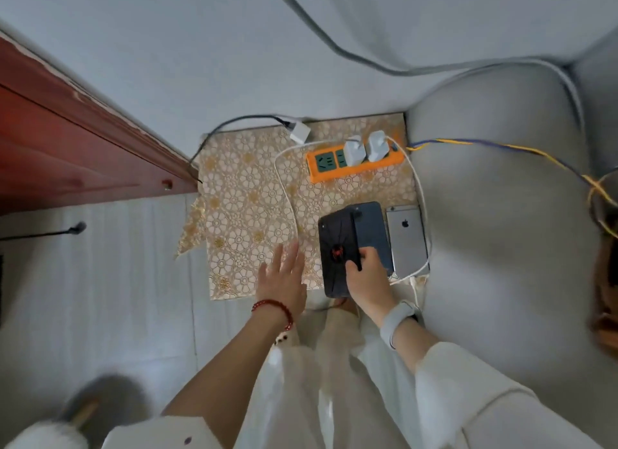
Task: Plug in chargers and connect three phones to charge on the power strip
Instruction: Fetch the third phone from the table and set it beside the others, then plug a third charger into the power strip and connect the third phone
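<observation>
Phones on the patterned mat (240, 194), near the orange power strip (354, 162).
Your right hand (364, 274) pinches the dark phones (354, 241), probably slick and rigid, so hold their edges; your left hand (284, 274) hovers spread, empty; the silver phone (406, 238) lies beside.

The power strip (354, 162) is orange with green socket faces, carrying two white chargers (364, 149). The cloth (247, 207) beneath shows a gold and cream flower pattern. One phone (406, 239) is silver-grey, another (371, 234) dark blue, a third (336, 251) black with a red emblem. The bracelet (276, 310) is red-beaded.
</observation>
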`<state>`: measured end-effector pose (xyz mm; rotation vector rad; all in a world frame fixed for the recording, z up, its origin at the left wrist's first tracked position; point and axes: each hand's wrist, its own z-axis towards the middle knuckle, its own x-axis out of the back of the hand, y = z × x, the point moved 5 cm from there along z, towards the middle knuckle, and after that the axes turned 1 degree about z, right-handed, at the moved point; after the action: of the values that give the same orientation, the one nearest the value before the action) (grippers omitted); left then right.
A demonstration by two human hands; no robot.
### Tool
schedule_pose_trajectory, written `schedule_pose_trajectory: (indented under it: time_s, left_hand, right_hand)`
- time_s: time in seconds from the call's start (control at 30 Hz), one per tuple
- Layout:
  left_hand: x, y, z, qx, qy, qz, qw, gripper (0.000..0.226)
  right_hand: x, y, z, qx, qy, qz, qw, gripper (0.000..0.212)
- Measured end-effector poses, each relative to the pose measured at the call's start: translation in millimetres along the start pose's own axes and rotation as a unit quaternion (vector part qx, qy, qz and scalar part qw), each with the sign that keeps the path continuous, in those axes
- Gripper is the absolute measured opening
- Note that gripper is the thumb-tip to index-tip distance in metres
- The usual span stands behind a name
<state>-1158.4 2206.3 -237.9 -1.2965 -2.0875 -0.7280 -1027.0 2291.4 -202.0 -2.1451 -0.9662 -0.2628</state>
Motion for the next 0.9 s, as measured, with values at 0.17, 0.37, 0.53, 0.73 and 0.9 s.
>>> schedule_pose_trajectory:
  time_s: [0.17,0.37,0.53,0.73,0.9]
  left_hand:
    - [-11.8,-30.7,0.8,-0.011,0.018,0.027,0.999,0.065]
    - [-18.8,-42.4,-5.8,-0.048,0.041,0.046,0.997,0.066]
    - [-20.1,-47.5,-6.8,-0.066,0.045,0.039,0.996,0.061]
    - [9.6,-48.5,-5.5,-0.110,0.090,-0.047,0.989,0.048]
    - [73.2,-88.9,25.5,-0.035,0.210,-0.154,0.965,0.044]
  right_hand:
    - [-20.6,-0.5,12.9,-0.008,-0.020,0.004,1.000,0.023]
    - [-23.3,-19.3,12.4,0.057,0.028,-0.154,0.986,0.046]
    - [-31.5,-21.6,11.8,0.087,-0.007,-0.240,0.967,0.047]
    - [-40.0,-33.0,8.6,0.129,-0.015,-0.285,0.950,0.043]
    - [-46.1,-96.2,-4.8,0.337,0.068,-0.205,0.916,0.035]
